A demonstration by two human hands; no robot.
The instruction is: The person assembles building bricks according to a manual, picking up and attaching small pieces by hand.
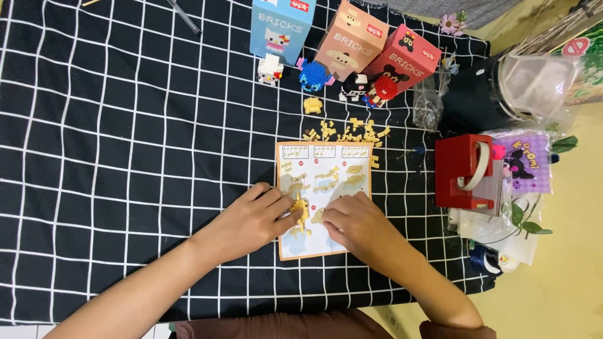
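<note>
An instruction sheet (326, 169) with an orange border lies on the black cloth with white grid lines (125, 157). Over its lower half, my left hand (254, 220) pinches a small yellow brick assembly (299, 210). My right hand (355, 223) is closed on a small pale yellow piece (318, 216) right beside that assembly. Loose yellow bricks (348, 133) are scattered just beyond the sheet's far edge.
Three boxes stand at the back: blue (281, 25), tan (350, 37), red (403, 58). Small brick figures (314, 74) sit before them. A red tape dispenser (463, 171), a purple packet (526, 164), plastic bags and a dark container (477, 94) crowd the right edge.
</note>
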